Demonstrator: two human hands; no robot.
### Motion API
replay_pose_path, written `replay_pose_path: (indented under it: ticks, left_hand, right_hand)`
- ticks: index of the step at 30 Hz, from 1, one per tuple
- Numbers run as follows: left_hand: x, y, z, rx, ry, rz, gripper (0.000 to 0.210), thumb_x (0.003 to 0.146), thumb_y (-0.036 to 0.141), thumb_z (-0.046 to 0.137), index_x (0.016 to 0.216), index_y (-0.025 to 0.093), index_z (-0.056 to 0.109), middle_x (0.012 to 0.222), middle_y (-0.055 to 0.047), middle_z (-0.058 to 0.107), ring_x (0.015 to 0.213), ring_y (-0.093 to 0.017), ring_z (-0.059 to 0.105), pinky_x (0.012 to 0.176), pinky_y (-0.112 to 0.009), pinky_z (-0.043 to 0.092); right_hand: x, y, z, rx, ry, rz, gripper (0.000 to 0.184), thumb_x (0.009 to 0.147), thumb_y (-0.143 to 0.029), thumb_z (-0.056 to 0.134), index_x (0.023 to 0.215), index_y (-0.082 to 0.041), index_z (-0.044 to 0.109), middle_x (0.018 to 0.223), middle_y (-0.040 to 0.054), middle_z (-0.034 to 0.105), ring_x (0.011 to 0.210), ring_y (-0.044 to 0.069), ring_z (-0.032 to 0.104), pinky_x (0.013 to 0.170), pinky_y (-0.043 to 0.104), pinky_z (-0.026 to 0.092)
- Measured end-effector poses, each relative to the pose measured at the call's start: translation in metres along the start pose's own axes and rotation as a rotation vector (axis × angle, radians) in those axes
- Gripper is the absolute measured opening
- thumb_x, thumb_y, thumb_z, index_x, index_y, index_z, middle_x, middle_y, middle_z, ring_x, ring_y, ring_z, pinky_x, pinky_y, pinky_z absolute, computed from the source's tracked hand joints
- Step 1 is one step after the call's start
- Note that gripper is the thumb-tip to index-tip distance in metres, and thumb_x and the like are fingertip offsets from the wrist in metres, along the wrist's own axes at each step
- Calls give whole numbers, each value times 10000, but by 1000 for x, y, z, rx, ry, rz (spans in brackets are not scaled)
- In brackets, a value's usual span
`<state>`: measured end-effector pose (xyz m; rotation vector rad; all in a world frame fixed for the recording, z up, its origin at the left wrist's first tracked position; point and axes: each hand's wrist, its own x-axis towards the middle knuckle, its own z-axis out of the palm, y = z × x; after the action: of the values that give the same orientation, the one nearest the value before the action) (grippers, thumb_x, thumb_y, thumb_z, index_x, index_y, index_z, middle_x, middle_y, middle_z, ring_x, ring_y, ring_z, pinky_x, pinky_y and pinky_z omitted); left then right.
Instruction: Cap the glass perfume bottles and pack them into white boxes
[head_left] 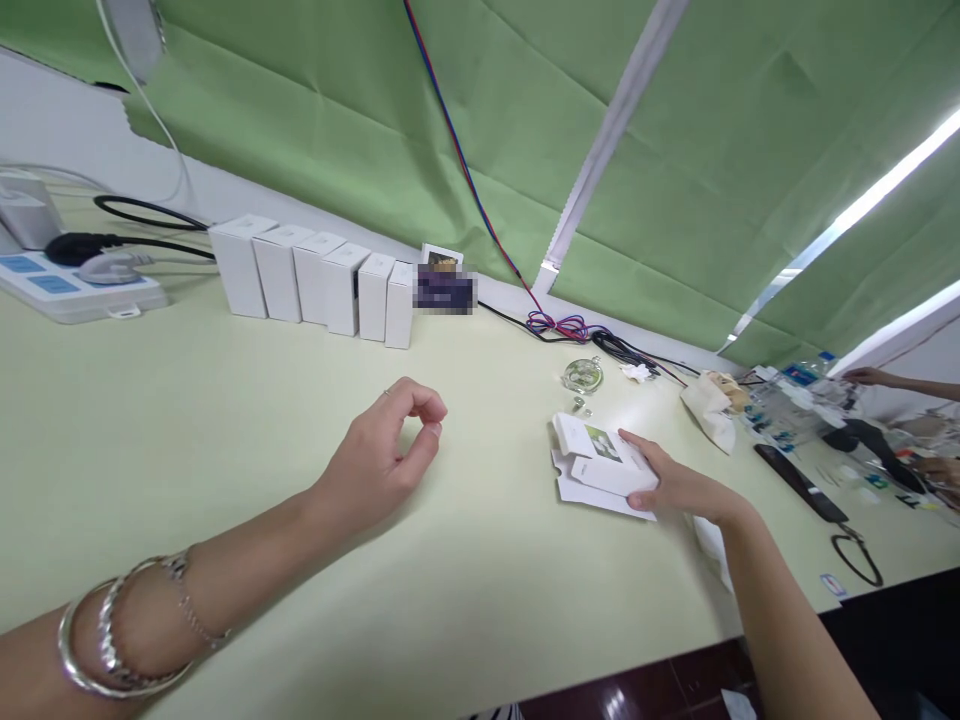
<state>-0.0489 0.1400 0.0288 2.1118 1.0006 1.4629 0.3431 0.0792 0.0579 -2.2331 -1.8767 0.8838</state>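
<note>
Here, the white box (609, 468) is held across its width by the part-open right hand (682, 487), near the round glass piece (583, 376); nothing is seen in the loosely curled left hand (375, 455). The loose flap (572, 436) is best spared by light pressure.

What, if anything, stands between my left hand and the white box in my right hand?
Nothing visible: only tabletop shows between your left hand and the white box in your right hand. The round glass piece lies farther back, off that line.
</note>
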Motion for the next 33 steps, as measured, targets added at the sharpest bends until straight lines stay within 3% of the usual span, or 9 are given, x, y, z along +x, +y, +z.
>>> replay_pose_path:
  ticks: [6,12,16,19,23,26,28,31,33]
  left_hand:
    - [-4,-1,2,9,-22,-41,65,864,194,480,866,248,516,810,4,584,787,-151,596,398,-165,374]
    - [-4,-2,2,6,-47,-44,62,867,204,481,872,256,513,823,9,591,800,-153,596,376,-164,345]
    - [-5,-2,0,13,-55,-51,57,873,216,477,879,257,515,831,7,595,802,-158,601,377,-173,353]
    - [-7,-1,1,28,-52,-51,50,876,232,478,878,257,521,834,4,602,805,-165,604,383,-186,364]
    - [-6,-1,2,73,25,-47,68,876,246,483,930,257,524,896,-7,597,859,-181,607,541,-256,487]
    - [-4,-3,2,111,156,-27,168,886,277,483,1052,253,481,1042,-41,563,986,-211,587,803,-379,536]
    - [-2,-6,0,139,228,0,204,886,261,466,1089,251,453,1091,-57,531,1042,-227,564,909,-435,502]
    - [2,-10,-5,197,243,45,248,833,138,438,1047,257,478,1062,-46,550,1045,-244,556,923,-463,466]
    - [4,-12,-8,236,212,85,308,783,54,405,989,259,506,1008,-31,590,1007,-248,567,891,-465,452]
  right_hand:
    - [0,0,15,24,-15,18,1325,579,-693,750,1589,-175,68,1662,152,121,1508,383,160,1222,531,199]
    - [-9,-10,27,91,11,-32,1270,568,-662,770,1538,-167,118,1607,187,204,1441,381,310,1178,491,314]
    - [-12,-16,30,125,103,-67,1059,621,-610,760,1450,-196,246,1487,187,374,1327,384,445,1115,530,371]
    - [-14,-26,23,144,228,-109,1032,623,-627,757,1423,-230,239,1532,171,299,1415,383,327,1172,538,280]
    - [-13,-72,11,221,444,-320,1004,638,-644,762,1421,-286,245,1540,133,284,1425,379,313,1156,546,306]
    - [2,-123,22,116,453,-469,994,655,-539,797,1439,-241,264,1514,153,311,1409,367,313,1185,550,247]
    - [18,-153,42,-30,365,-540,966,694,-440,802,1464,-187,277,1505,170,327,1425,361,267,1214,542,169]
    - [40,-178,77,-59,206,-569,954,680,-415,837,1459,-160,349,1426,169,444,1356,355,377,1167,534,286]
    - [48,-179,95,-49,144,-573,940,743,-458,789,1495,-155,312,1444,172,434,1353,350,391,1147,545,317]
